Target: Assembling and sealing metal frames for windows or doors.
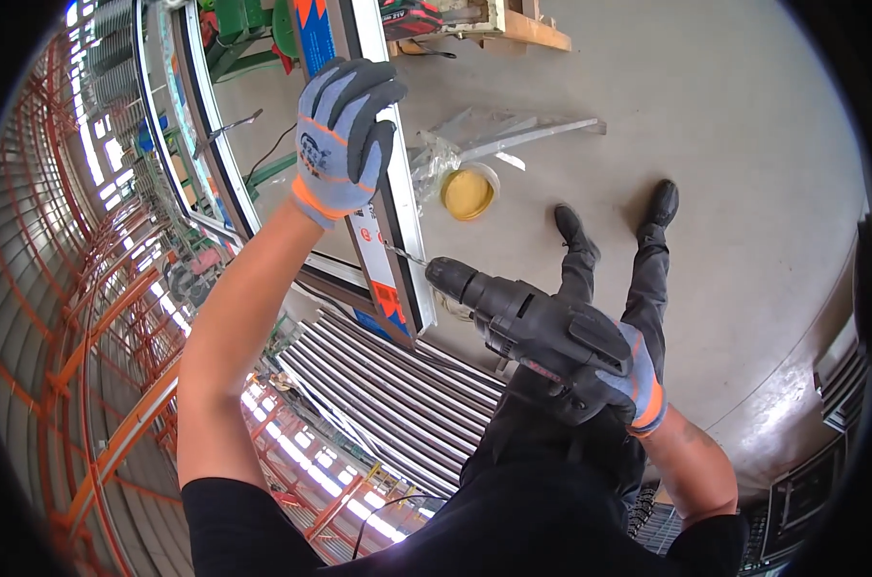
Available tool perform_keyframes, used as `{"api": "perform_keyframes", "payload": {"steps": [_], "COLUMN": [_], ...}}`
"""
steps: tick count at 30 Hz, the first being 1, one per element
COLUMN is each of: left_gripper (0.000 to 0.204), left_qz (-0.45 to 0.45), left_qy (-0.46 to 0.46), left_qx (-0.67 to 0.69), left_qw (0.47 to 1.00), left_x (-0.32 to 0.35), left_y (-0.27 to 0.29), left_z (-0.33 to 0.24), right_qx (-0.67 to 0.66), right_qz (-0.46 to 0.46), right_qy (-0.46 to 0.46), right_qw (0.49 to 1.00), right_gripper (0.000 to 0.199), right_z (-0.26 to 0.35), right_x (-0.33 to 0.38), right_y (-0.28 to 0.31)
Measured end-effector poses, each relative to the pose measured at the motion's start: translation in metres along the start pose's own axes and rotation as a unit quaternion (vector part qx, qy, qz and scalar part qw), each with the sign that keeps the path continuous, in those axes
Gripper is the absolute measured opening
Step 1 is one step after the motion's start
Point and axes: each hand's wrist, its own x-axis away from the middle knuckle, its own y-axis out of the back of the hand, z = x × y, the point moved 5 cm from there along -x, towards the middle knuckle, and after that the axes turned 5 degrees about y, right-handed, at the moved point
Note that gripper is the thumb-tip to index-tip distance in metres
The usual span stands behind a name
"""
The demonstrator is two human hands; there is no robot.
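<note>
My left hand (347, 139), in a grey-blue and black glove with an orange cuff, wraps its fingers over a long metal frame (418, 279). The frame has a dark face, a pale outer edge and strips of red, white and blue protective film. My right hand (636, 377), gloved the same way, closes round the grip of a black power drill (527, 317). From its chuck a thin drill bit (407, 254) points left at the filmed face, below my left hand. Its tip is at or very near the surface; I cannot tell whether it has gone in.
Long metal profiles (378, 394) lie side by side below the frame. A yellow-topped tub (467, 193) stands on the floor beside clear plastic wrap (436, 159) and metal strips (542, 135). A red and black tool (412, 17) rests by a wooden support (527, 27) at the top.
</note>
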Motion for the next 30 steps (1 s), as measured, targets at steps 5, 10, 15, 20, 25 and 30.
{"api": "perform_keyframes", "payload": {"steps": [5, 10, 15, 20, 25, 30], "left_gripper": [0.039, 0.040, 0.039, 0.033, 0.041, 0.027], "left_qz": [0.020, 0.010, 0.005, 0.145, 0.101, 0.111], "left_qy": [0.008, -0.002, -0.005, -0.102, -0.089, -0.087], "left_qx": [0.018, 0.020, 0.046, 0.039, 0.042, 0.063], "left_qw": [1.000, 1.000, 0.999, 0.983, 0.990, 0.988], "left_x": [-0.002, -0.003, -0.001, 0.006, 0.013, 0.013], "left_y": [-0.003, -0.002, 0.002, -0.002, 0.000, -0.010], "left_z": [0.005, 0.006, 0.012, 0.014, 0.021, 0.022], "right_qx": [0.041, 0.022, 0.062, 0.065, 0.125, 0.205], "right_qz": [0.036, 0.011, 0.056, -0.001, 0.004, 0.034], "right_qy": [0.011, 0.042, -0.024, -0.004, -0.011, 0.021], "right_qw": [0.998, 0.999, 0.996, 0.998, 0.992, 0.978], "right_gripper": [0.084, 0.067, 0.074, 0.068, 0.071, 0.076], "right_z": [0.012, 0.019, 0.021, 0.024, 0.035, 0.038], "right_x": [-0.023, -0.043, -0.040, -0.037, -0.038, -0.049], "right_y": [0.005, 0.005, 0.005, 0.002, -0.004, 0.006]}}
